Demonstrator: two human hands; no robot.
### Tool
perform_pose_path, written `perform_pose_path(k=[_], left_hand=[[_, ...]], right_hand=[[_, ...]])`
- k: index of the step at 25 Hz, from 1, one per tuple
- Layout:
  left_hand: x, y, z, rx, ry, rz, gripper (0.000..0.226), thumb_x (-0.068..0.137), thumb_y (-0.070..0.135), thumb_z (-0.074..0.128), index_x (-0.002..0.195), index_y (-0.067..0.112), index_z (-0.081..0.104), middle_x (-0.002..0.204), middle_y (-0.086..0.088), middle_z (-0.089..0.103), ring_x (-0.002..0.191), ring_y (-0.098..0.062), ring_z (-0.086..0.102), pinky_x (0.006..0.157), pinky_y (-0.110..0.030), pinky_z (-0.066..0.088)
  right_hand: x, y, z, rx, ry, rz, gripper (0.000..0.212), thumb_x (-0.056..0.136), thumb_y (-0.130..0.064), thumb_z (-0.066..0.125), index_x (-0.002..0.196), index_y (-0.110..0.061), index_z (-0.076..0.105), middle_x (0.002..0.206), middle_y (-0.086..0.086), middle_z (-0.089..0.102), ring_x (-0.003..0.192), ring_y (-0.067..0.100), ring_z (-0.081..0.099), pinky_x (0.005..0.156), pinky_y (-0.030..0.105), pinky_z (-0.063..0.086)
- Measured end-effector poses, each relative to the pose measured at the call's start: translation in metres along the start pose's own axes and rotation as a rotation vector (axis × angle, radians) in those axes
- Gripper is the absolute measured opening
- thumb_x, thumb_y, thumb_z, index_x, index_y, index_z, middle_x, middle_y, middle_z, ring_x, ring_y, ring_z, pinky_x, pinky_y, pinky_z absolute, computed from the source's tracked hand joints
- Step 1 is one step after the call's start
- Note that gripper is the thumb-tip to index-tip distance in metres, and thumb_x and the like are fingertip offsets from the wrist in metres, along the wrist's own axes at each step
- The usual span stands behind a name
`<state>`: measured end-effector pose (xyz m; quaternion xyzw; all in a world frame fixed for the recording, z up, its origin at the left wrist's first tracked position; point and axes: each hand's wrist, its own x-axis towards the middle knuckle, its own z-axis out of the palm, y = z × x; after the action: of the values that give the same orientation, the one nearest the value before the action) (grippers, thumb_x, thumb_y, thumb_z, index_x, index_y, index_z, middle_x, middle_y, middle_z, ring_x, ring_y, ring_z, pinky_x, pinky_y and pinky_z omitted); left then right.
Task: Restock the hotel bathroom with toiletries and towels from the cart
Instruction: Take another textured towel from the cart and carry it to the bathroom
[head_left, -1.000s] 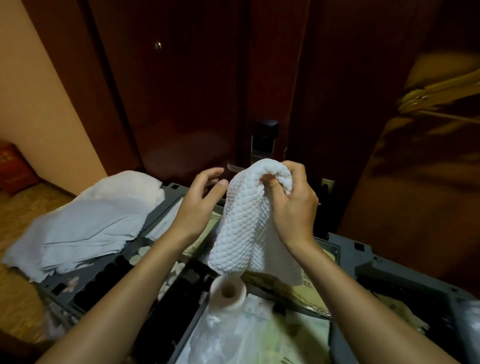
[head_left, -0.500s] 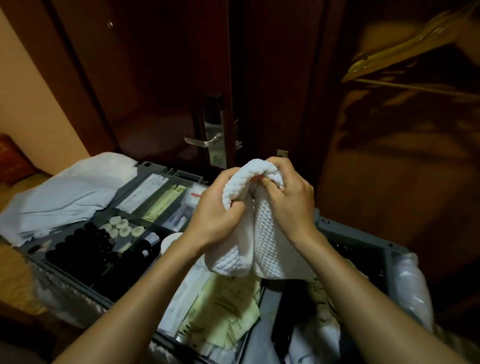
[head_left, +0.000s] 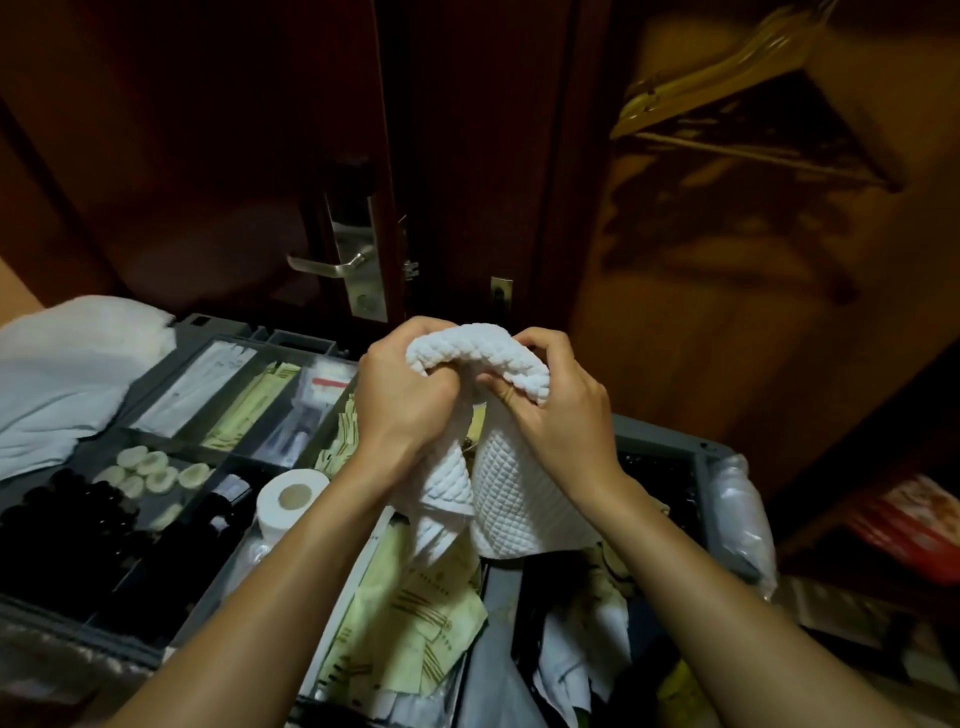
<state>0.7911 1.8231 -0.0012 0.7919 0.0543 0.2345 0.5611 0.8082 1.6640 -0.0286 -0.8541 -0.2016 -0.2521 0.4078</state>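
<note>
Head view: a white waffle-weave cotton towel (head_left: 511, 493) is held up above a grey plastic housekeeping cart (head_left: 660, 439), in front of a dark wooden door (head_left: 208, 156). The towel is doubled over, with the fold at the top between both hands and two layers hanging down toward the cart. The left hand (head_left: 405, 400) is curled tightly round the left end of the fold. The right hand (head_left: 561, 415) is also curled, and the right end is pinched between thumb and fingers.

The towel's long axis is roughly vertical: the folded edge points up and the loose ends point down. The ends hang just over pale green paper sachets (head_left: 415, 623), near a white toilet paper roll (head_left: 291, 499).

If the towel is carried off low, the loose ends could be dragged through the compartments and small items snagged or spilled. If either grip is loosened, the fold could be lost.
</note>
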Motion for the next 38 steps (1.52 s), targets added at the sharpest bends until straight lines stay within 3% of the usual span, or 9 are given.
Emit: perform_pose_path(k=[5, 9, 12, 15, 19, 25, 29, 35, 38], left_hand=[[0.0, 0.012, 0.009, -0.009, 0.068, -0.023, 0.041, 0.073, -0.005, 0.054, 0.082, 0.032, 0.07, 0.081, 0.018, 0.071, 0.078, -0.003, 0.067, 0.071, -0.04, 0.059], [-0.009, 0.034, 0.029, -0.043, 0.115, 0.006, 0.042, 0.074, -0.009, 0.053, 0.082, 0.029, 0.07, 0.082, 0.016, 0.072, 0.08, -0.004, 0.068, 0.068, -0.03, 0.059], [-0.03, 0.055, 0.06, -0.057, 0.15, 0.025, 0.044, 0.074, -0.011, 0.052, 0.081, 0.028, 0.07, 0.081, 0.015, 0.072, 0.079, -0.003, 0.068, 0.065, -0.02, 0.054], [-0.055, 0.075, 0.099, -0.052, 0.22, 0.017, 0.045, 0.076, -0.013, 0.05, 0.082, 0.028, 0.069, 0.08, 0.014, 0.072, 0.078, -0.001, 0.067, 0.063, -0.016, 0.051], [-0.097, 0.098, 0.148, -0.023, 0.307, 0.004, 0.042, 0.078, -0.011, 0.05, 0.086, 0.024, 0.071, 0.083, 0.01, 0.072, 0.079, -0.001, 0.066, 0.063, -0.016, 0.05], [-0.14, 0.115, 0.179, 0.015, 0.39, -0.061, 0.039, 0.079, -0.009, 0.049, 0.09, 0.02, 0.072, 0.087, 0.006, 0.072, 0.082, -0.006, 0.067, 0.066, -0.019, 0.051], [-0.149, 0.115, 0.176, 0.009, 0.433, -0.075, 0.038, 0.079, -0.008, 0.049, 0.088, 0.022, 0.071, 0.087, 0.005, 0.072, 0.081, -0.006, 0.066, 0.067, -0.019, 0.051], [-0.168, 0.095, 0.172, 0.057, 0.435, -0.066, 0.044, 0.08, -0.009, 0.05, 0.085, 0.031, 0.067, 0.088, 0.009, 0.07, 0.085, -0.006, 0.066, 0.069, -0.019, 0.052], [-0.186, 0.094, 0.174, 0.139, 0.428, -0.091, 0.036, 0.082, -0.004, 0.053, 0.09, 0.027, 0.068, 0.089, 0.009, 0.07, 0.088, -0.011, 0.066, 0.07, -0.026, 0.054]], right_hand=[[-0.001, 0.013, -0.008, 0.005, 0.007, 0.029, 0.052, 0.084, -0.065, 0.062, 0.12, -0.028, 0.053, 0.104, -0.014, 0.069, 0.088, 0.009, 0.067, 0.066, 0.038, 0.056], [-0.01, 0.038, -0.026, 0.021, -0.028, 0.064, 0.044, 0.084, -0.061, 0.063, 0.111, -0.025, 0.061, 0.09, -0.013, 0.07, 0.079, 0.009, 0.065, 0.062, 0.037, 0.052], [-0.014, 0.064, -0.057, 0.049, -0.031, 0.02, 0.039, 0.085, -0.058, 0.064, 0.104, -0.025, 0.062, 0.084, -0.014, 0.066, 0.073, 0.004, 0.059, 0.056, 0.028, 0.044], [-0.023, 0.092, -0.094, 0.079, -0.046, -0.005, 0.05, 0.083, -0.07, 0.056, 0.101, -0.024, 0.063, 0.078, -0.016, 0.063, 0.068, 0.001, 0.055, 0.053, 0.018, 0.036], [-0.045, 0.135, -0.143, 0.129, -0.106, -0.011, 0.053, 0.081, -0.074, 0.055, 0.101, -0.025, 0.062, 0.083, -0.012, 0.069, 0.073, 0.007, 0.063, 0.056, 0.029, 0.047], [-0.074, 0.169, -0.196, 0.241, -0.202, 0.138, 0.024, 0.085, -0.051, 0.071, 0.093, -0.029, 0.064, 0.084, -0.013, 0.07, 0.078, 0.009, 0.066, 0.06, 0.036, 0.052], [-0.084, 0.17, -0.2, 0.218, -0.22, 0.165, 0.006, 0.091, -0.027, 0.065, 0.095, -0.026, 0.062, 0.082, -0.007, 0.069, 0.077, 0.015, 0.064, 0.061, 0.041, 0.052], [-0.09, 0.164, -0.21, 0.149, -0.158, 0.074, 0.02, 0.084, -0.008, 0.053, 0.098, -0.022, 0.057, 0.077, -0.009, 0.059, 0.07, 0.014, 0.054, 0.055, 0.035, 0.039], [-0.089, 0.164, -0.223, 0.122, -0.164, 0.03, 0.022, 0.081, -0.015, 0.046, 0.1, -0.019, 0.058, 0.078, -0.012, 0.056, 0.07, 0.01, 0.051, 0.054, 0.03, 0.031]])
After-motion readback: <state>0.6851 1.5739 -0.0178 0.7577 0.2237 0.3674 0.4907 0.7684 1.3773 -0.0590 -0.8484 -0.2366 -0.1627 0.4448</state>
